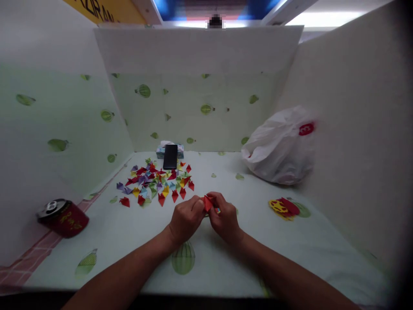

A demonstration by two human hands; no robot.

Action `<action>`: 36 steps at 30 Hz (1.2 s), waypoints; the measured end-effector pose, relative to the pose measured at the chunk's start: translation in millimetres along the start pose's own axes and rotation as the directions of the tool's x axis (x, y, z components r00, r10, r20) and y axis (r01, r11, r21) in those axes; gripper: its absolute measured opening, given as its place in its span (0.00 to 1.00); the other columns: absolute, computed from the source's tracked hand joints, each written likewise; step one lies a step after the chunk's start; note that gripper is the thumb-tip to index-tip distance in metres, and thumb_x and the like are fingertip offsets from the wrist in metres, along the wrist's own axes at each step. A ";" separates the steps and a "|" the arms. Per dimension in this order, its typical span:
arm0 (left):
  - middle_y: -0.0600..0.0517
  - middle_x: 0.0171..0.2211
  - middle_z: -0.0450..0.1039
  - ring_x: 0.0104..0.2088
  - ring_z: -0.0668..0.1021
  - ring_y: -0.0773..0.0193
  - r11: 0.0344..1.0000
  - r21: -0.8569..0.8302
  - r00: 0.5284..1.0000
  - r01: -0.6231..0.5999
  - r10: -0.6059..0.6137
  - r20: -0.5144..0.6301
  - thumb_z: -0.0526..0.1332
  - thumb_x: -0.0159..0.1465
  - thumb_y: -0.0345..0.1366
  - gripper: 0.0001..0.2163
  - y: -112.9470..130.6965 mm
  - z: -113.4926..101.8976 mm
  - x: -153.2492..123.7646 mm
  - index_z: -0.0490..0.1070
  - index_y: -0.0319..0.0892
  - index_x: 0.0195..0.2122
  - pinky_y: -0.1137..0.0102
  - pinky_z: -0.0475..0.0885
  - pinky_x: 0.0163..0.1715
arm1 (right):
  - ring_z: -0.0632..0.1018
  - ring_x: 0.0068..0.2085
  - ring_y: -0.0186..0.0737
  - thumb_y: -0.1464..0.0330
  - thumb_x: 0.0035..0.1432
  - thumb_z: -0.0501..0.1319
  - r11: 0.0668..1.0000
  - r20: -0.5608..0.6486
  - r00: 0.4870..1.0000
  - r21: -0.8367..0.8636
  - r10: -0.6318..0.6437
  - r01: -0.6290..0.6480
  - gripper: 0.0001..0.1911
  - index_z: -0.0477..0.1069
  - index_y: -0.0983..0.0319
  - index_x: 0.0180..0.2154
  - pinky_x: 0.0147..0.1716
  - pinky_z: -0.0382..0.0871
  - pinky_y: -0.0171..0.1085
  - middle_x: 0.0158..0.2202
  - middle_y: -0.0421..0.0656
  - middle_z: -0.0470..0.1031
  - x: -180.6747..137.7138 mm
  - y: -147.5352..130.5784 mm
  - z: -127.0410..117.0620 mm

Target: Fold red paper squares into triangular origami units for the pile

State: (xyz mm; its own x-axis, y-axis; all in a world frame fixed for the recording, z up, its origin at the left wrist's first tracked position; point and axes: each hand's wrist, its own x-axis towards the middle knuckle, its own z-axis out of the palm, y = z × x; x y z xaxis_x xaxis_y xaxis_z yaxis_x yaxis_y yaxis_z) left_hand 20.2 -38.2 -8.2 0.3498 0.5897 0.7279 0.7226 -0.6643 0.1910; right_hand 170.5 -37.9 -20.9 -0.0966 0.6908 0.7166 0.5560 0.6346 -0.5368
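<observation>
Nearest the camera: two bare forearms (129, 268), coming in from the bottom edge and angled toward each other over the desk (232, 280). Left hand (186, 217) pinching the red paper (207, 203) from its left side, thumb on it; right hand (226, 218) pinching the same piece from the right, fingers curled. Hands close together, paper between the fingertips, near mid-frame, folded to a pointed shape. Small multicoloured bit (218, 211) visible just under the right fingers, too small to identify. Beyond and left of the hands: loose spread of folded papers (151, 183) in red, purple, yellow, green, blue, some overlapping, red ones mostly along the near and right edges. Behind those, black phone (170, 156) in front of a tissue box (159, 153); can't tell if they touch. Far left, red can (69, 220), top with pull tab visible. Right side: flat red and yellow pieces (280, 208) overlapping in a small stack. Behind that stack, full white plastic bag (277, 150) by the right wall (355, 129).
</observation>
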 end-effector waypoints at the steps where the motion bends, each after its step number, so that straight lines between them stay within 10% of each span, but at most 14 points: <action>1: 0.51 0.24 0.71 0.22 0.71 0.66 1.000 -0.017 1.000 0.004 -0.004 0.004 0.55 0.67 0.30 0.12 -0.3 0.2 -0.4 0.64 0.43 0.25 0.72 0.62 0.25 | 0.79 0.27 0.38 0.76 0.56 0.54 1.000 0.008 1.000 -0.008 -0.009 0.009 0.11 0.68 0.61 0.40 0.29 0.70 0.33 0.30 0.43 0.79 0.3 0.4 -0.6; 10: 0.49 0.35 0.75 0.32 0.78 0.65 0.924 -0.340 0.983 0.178 -0.150 0.106 0.57 0.64 0.29 0.05 0.3 -4.5 0.7 0.69 0.42 0.40 0.71 0.73 0.35 | 0.77 0.25 0.35 0.76 0.58 0.53 1.000 0.021 1.000 -0.011 0.010 -0.010 0.08 0.70 0.62 0.35 0.26 0.67 0.31 0.27 0.42 0.77 1.0 5.7 -6.2; 15: 0.48 0.37 0.76 0.32 0.79 0.64 0.390 -0.705 0.785 0.592 -0.475 0.397 0.59 0.64 0.39 0.11 2.7 -13.0 11.4 0.70 0.38 0.45 0.67 0.76 0.35 | 0.78 0.27 0.36 0.75 0.59 0.55 0.999 0.097 0.994 0.019 -0.052 0.051 0.07 0.71 0.61 0.35 0.28 0.67 0.32 0.28 0.42 0.79 4.6 14.3 -5.7; 19: 0.52 0.27 0.75 0.27 0.77 0.66 0.197 -0.695 0.670 0.692 -0.534 0.515 0.64 0.61 0.42 0.12 1.1 -11.4 14.5 0.74 0.37 0.35 0.70 0.74 0.30 | 0.76 0.25 0.35 0.75 0.61 0.54 0.992 0.153 0.981 0.033 -0.123 0.119 0.08 0.72 0.62 0.35 0.27 0.66 0.32 0.27 0.42 0.78 3.5 15.6 -3.3; 28: 0.54 0.23 0.73 0.25 0.74 0.69 0.046 -0.663 0.574 0.747 -0.546 0.610 0.66 0.59 0.41 0.10 -6.8 -2.8 11.5 0.73 0.38 0.30 0.72 0.70 0.30 | 0.76 0.29 0.37 0.77 0.60 0.54 0.993 0.157 0.987 0.117 -0.028 0.009 0.09 0.71 0.62 0.36 0.29 0.68 0.34 0.30 0.44 0.78 3.3 18.9 0.8; 36: 0.57 0.21 0.66 0.23 0.68 0.70 0.132 -0.608 0.577 0.783 -0.518 0.631 0.63 0.61 0.41 0.11 -9.3 -1.2 13.8 0.69 0.40 0.26 0.73 0.64 0.27 | 0.75 0.28 0.36 0.76 0.60 0.55 0.954 0.291 0.949 0.232 0.119 -0.191 0.07 0.71 0.62 0.35 0.28 0.67 0.33 0.29 0.43 0.77 3.8 20.2 -0.6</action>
State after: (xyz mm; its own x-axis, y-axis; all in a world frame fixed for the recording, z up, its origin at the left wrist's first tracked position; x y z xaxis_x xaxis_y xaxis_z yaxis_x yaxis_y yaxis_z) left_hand 17.6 -24.5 0.9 0.2035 0.9745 -0.0944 0.0065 0.0951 0.9954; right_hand 181.8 -22.7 -28.7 -0.2661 0.8322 0.4864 0.3576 0.5538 -0.7519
